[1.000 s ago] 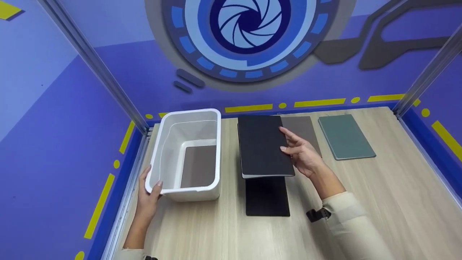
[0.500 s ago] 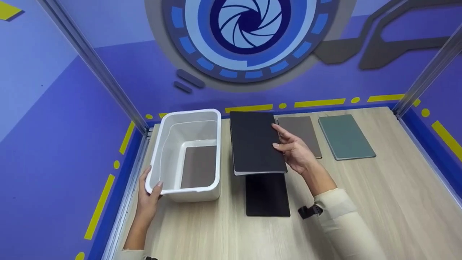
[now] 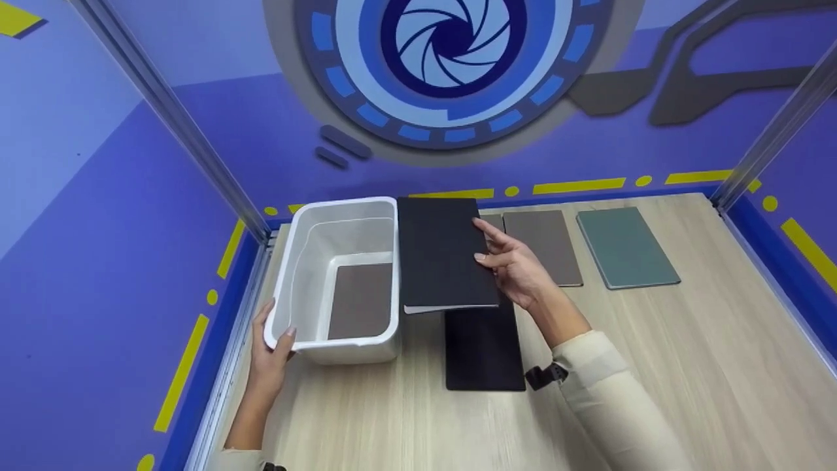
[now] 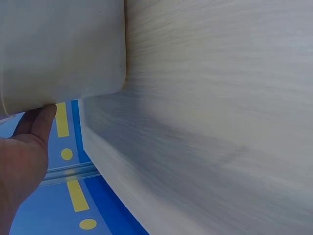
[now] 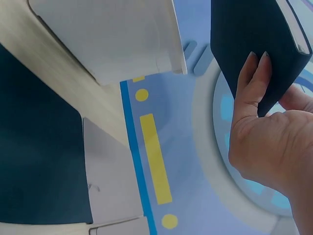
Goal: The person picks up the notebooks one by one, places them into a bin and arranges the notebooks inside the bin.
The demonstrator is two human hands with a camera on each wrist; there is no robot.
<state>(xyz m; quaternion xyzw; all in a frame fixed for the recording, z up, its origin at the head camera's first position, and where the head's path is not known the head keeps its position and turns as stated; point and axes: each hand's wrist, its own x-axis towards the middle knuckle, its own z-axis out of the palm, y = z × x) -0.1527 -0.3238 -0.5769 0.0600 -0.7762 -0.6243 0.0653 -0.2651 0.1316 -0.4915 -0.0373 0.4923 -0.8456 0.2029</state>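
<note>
A black notebook (image 3: 441, 255) is held above the table, its right edge pinched between the thumb and fingers of my right hand (image 3: 523, 275). In the right wrist view the notebook (image 5: 259, 44) shows its white page edges, with fingers on one cover. Its left side lies right along the rim of a white plastic bin (image 3: 343, 353). My left hand (image 3: 268, 356) grips the bin's near left corner, thumb over the rim. On the bin's floor lies a brown notebook (image 3: 361, 301). Below the held notebook, a second black notebook (image 3: 485, 353) lies on the table, partly covered from view.
Toward the back lie a grey-brown notebook (image 3: 546, 248) and a green notebook (image 3: 628, 248) to its right. Another grey-brown one (image 3: 492, 222) shows partly behind the held notebook. Blue printed walls (image 3: 216, 150) enclose the wooden table (image 3: 654, 366) at the back and sides.
My right hand has carried the black notebook leftward, up to the bin's right rim, uncovering more of the grey-brown notebooks. My left hand and the bin stay in place.
</note>
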